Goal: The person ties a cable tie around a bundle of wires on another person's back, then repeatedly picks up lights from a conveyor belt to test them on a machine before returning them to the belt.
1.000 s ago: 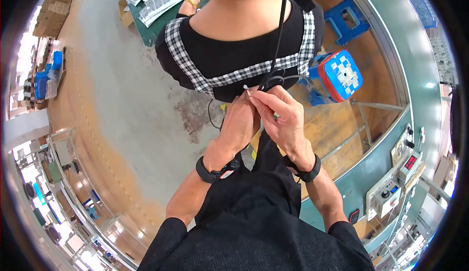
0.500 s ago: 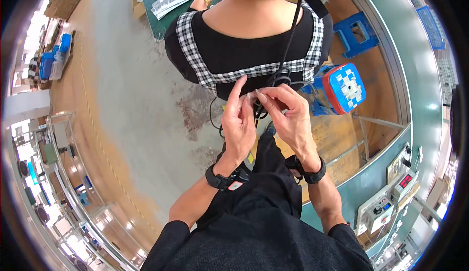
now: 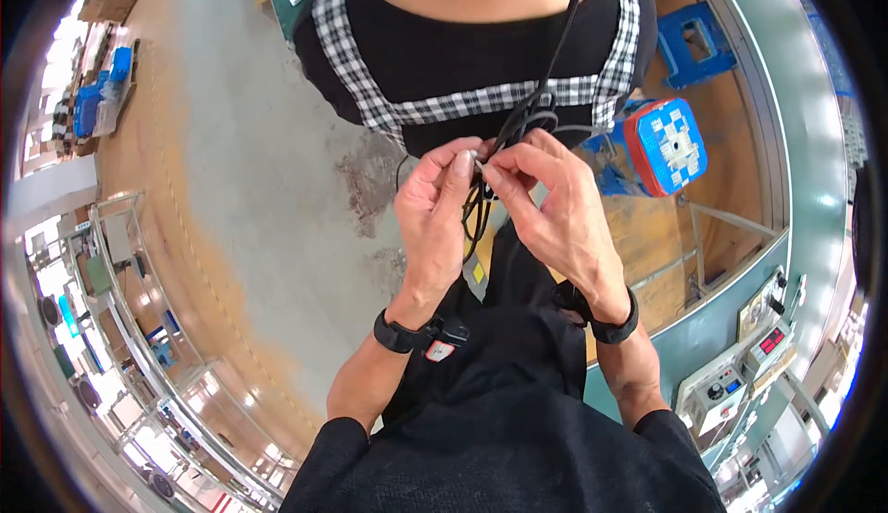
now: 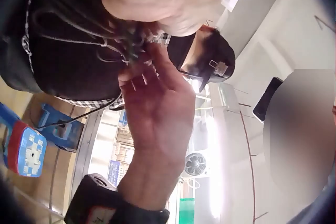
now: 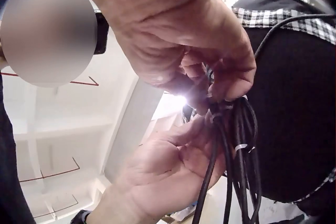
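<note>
Black looped cables hang between both hands, behind a person in a black garment with checked trim. The left hand pinches the cable bundle near its top, thumb upward. Thumb and forefinger of the right hand meet beside it at a small whitish tie. In the right wrist view the right hand is above and the left hand below, with white bands round the cables. The left wrist view shows the right hand at the tangle; the fingertips are partly hidden.
A blue and red stool stands to the right, another blue stool beyond it. Instruments sit on the greenish bench at the lower right. One cable runs up over the person's back.
The left forefinger, raised half a second ago, is now bent in at the cables, and its thumb is over the tie. Both hands remain together; the person's back appears higher in view.
</note>
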Motion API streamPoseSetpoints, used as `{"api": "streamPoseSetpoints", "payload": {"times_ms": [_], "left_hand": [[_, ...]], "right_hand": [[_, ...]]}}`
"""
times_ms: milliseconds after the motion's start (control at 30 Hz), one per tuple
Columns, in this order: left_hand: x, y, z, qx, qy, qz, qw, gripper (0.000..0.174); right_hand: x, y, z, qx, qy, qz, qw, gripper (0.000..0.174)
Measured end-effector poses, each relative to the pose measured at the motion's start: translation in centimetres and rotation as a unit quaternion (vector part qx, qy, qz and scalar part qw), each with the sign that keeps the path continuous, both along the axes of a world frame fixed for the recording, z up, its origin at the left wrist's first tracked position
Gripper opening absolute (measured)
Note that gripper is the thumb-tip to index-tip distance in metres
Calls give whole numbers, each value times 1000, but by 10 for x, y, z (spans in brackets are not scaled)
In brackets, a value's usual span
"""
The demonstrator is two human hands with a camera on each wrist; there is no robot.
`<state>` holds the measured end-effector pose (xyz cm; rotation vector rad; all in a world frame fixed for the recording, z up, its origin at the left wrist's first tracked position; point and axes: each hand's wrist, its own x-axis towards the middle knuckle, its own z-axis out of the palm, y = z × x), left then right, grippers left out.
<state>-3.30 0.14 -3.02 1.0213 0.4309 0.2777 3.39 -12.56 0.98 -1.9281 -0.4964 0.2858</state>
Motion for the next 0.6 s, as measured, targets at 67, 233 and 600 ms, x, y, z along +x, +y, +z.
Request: {"api": "streamPoseSetpoints", "payload": {"times_ms": [67, 233, 600], "left_hand": [[0, -1, -4, 26, -6, -6, 1000, 23], [0, -3, 2, 128, -8, -21, 992, 25], [-4, -12, -1, 193, -23, -16, 981, 34]], "right_hand": [[1, -1, -1, -4, 5, -2, 1000, 8], [0, -3, -3, -7, 17, -8, 1000, 7], [1, -2, -5, -3, 10, -24, 1000, 9]]}}
